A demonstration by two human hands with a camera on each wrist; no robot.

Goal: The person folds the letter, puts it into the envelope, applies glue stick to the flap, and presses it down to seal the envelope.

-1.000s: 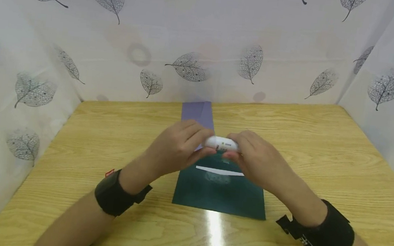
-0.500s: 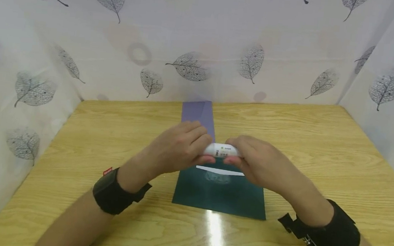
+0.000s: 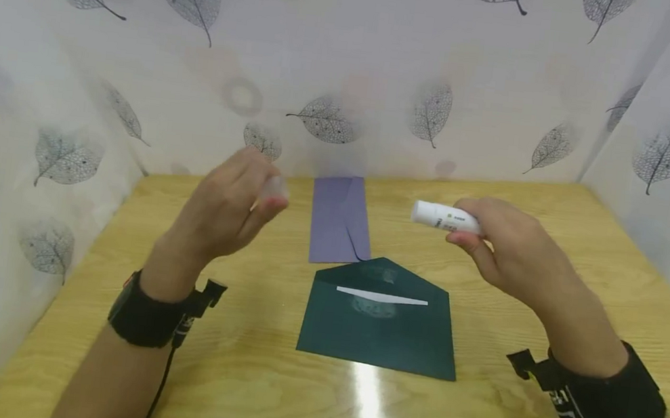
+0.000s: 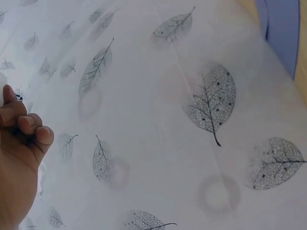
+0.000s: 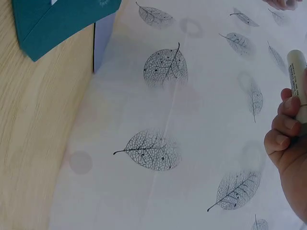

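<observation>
In the head view my right hand (image 3: 515, 248) holds a white glue stick (image 3: 435, 215) above the table, its bare end pointing left. My left hand (image 3: 222, 204), raised on the left side, pinches a small whitish cap (image 3: 276, 188) that the fingers partly hide. Between and below the hands lies a dark green envelope (image 3: 376, 339), flap open toward the back, with a white paper edge (image 3: 381, 297) showing at its mouth. In the right wrist view, curled fingers grip the glue stick (image 5: 296, 67). Only part of my left hand (image 4: 21, 158) appears in the left wrist view.
A purple envelope (image 3: 333, 226) lies behind the green one, close to its flap. The wooden table (image 3: 219, 374) meets a white leaf-print curtain (image 3: 375, 56) at the back and sides. Black straps with cameras circle both wrists.
The hands were together on the glue stick over the green envelope. They have parted: the cap came off and went left and up with my left hand, the glue stick right with my right.
</observation>
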